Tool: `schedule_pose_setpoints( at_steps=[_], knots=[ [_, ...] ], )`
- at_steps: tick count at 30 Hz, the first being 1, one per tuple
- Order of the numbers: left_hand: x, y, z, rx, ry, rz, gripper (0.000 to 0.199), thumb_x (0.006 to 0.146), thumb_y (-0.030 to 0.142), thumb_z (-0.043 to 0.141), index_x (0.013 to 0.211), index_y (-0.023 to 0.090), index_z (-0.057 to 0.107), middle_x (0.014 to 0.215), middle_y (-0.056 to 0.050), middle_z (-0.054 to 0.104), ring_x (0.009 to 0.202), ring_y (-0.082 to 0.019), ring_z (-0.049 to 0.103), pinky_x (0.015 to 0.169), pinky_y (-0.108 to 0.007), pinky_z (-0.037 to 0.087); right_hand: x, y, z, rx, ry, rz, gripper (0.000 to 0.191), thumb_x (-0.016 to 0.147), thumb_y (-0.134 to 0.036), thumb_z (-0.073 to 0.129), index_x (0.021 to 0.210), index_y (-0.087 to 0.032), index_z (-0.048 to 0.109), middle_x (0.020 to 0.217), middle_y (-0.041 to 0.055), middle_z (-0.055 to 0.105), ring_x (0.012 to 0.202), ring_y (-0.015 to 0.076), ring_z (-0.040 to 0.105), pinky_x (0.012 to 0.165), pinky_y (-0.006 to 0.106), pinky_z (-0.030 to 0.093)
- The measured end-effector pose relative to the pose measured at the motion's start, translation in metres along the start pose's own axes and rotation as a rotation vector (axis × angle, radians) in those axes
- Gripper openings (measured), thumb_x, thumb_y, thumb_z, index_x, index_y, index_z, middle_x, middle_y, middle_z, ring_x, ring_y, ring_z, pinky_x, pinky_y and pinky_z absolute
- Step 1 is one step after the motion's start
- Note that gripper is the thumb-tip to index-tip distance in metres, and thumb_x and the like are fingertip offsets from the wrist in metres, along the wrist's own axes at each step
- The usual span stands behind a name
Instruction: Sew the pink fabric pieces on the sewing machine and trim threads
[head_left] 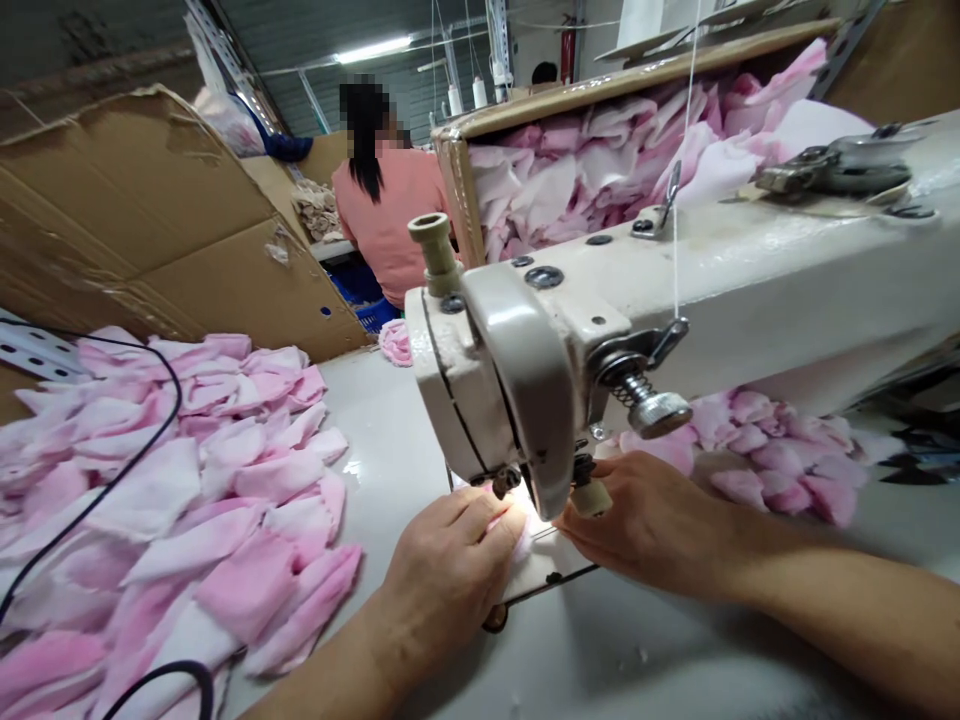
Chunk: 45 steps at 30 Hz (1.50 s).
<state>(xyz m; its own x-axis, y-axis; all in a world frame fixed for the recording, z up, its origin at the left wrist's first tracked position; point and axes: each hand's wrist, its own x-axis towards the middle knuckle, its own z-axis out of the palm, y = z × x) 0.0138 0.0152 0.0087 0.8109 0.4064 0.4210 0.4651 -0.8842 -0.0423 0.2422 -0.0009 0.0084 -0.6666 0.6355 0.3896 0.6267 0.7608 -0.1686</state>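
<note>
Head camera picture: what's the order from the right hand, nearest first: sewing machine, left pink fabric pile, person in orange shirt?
1. Sewing machine: just above the right hand.
2. Left pink fabric pile: on the table's left side.
3. Person in orange shirt: farthest, beyond the machine.

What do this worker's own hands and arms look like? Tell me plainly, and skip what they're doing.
The left hand and right hand are bare, with no gloves, rings or bracelets showing. The left forearm and right forearm are bare too: no sleeve or watch shows before they run out of view.
</note>
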Motion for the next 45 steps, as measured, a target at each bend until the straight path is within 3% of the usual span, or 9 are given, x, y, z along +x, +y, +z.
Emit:
schedule_pose_setpoints(
  at_steps=[7, 12, 22, 26, 30, 35, 40, 45],
  knots=[
    [-0.001, 0.004, 0.004, 0.007, -0.002, -0.032, 0.022, 0.093, 0.012, 0.041, 0.105, 0.014, 0.059, 0.088, -0.007, 0.068, 0.081, -0.022, 0.064, 0.074, -0.036, 0.056, 0.003, -0.001, -0.004, 0.103, 0.046, -0.019, 0.026, 0.087, -0.006, 0.045, 0.065, -0.018, 0.052, 0.063, -0.0018, 0.055, 0.056, 0.0114, 0.044, 0.052, 0.028, 0.027],
    [0.0, 0.002, 0.008, 0.027, 0.012, -0.028, 0.024, 0.091, 0.009, 0.041, 0.106, 0.014, 0.059, 0.086, -0.006, 0.066, 0.073, -0.02, 0.06, 0.068, -0.035, 0.054, 0.002, 0.001, -0.001, 0.152, 0.056, 0.053, 0.025, 0.085, -0.007, 0.046, 0.064, -0.018, 0.051, 0.066, -0.0007, 0.057, 0.061, 0.012, 0.049, 0.055, 0.028, 0.03],
    [0.0, -0.005, 0.01, 0.081, -0.063, -0.041, 0.016, 0.091, 0.013, 0.043, 0.086, 0.017, 0.058, 0.074, -0.004, 0.061, 0.067, -0.02, 0.056, 0.06, -0.032, 0.047, -0.002, 0.005, 0.007, 0.095, 0.023, 0.097, 0.023, 0.087, -0.012, 0.047, 0.065, -0.018, 0.055, 0.071, 0.0022, 0.061, 0.066, 0.0149, 0.052, 0.059, 0.028, 0.033],
    [-0.001, -0.008, 0.009, 0.117, -0.009, -0.03, 0.014, 0.094, 0.017, 0.041, 0.093, 0.017, 0.055, 0.076, -0.003, 0.061, 0.068, -0.018, 0.055, 0.062, -0.03, 0.046, -0.001, 0.004, 0.008, 0.092, 0.029, 0.082, 0.022, 0.083, -0.007, 0.046, 0.066, -0.019, 0.055, 0.068, 0.0009, 0.061, 0.063, 0.0139, 0.05, 0.055, 0.029, 0.03],
    [-0.001, -0.01, 0.002, 0.087, -0.044, -0.003, 0.014, 0.095, 0.022, 0.041, 0.104, 0.019, 0.052, 0.077, -0.001, 0.061, 0.067, -0.015, 0.054, 0.063, -0.026, 0.045, -0.001, 0.004, 0.008, 0.072, 0.026, 0.08, 0.023, 0.084, -0.009, 0.046, 0.065, -0.019, 0.054, 0.062, -0.0004, 0.058, 0.06, 0.0133, 0.048, 0.055, 0.028, 0.028],
    [0.003, -0.008, -0.007, 0.081, -0.077, -0.012, 0.021, 0.097, 0.02, 0.033, 0.1, 0.021, 0.054, 0.077, 0.0, 0.061, 0.061, -0.013, 0.051, 0.056, -0.022, 0.043, 0.0, 0.002, 0.006, 0.062, 0.018, 0.097, 0.023, 0.086, -0.01, 0.047, 0.066, -0.019, 0.055, 0.062, -0.0002, 0.057, 0.061, 0.0135, 0.047, 0.055, 0.028, 0.027],
    [0.002, -0.011, -0.005, 0.018, -0.008, -0.011, 0.026, 0.1, 0.03, 0.032, 0.1, 0.02, 0.056, 0.075, -0.002, 0.061, 0.063, -0.012, 0.055, 0.055, -0.02, 0.045, 0.0, 0.002, 0.005, 0.057, 0.006, 0.087, 0.022, 0.084, -0.008, 0.048, 0.066, -0.018, 0.054, 0.063, -0.0001, 0.056, 0.061, 0.0129, 0.046, 0.054, 0.028, 0.026],
    [-0.003, -0.015, 0.002, -0.053, 0.06, -0.035, 0.022, 0.099, 0.026, 0.038, 0.103, 0.018, 0.059, 0.075, -0.003, 0.063, 0.061, -0.012, 0.059, 0.059, -0.023, 0.048, 0.0, 0.002, 0.006, 0.024, -0.033, 0.091, 0.024, 0.087, -0.011, 0.048, 0.064, -0.017, 0.054, 0.065, 0.0002, 0.058, 0.063, 0.0126, 0.047, 0.055, 0.029, 0.025]
  ],
)
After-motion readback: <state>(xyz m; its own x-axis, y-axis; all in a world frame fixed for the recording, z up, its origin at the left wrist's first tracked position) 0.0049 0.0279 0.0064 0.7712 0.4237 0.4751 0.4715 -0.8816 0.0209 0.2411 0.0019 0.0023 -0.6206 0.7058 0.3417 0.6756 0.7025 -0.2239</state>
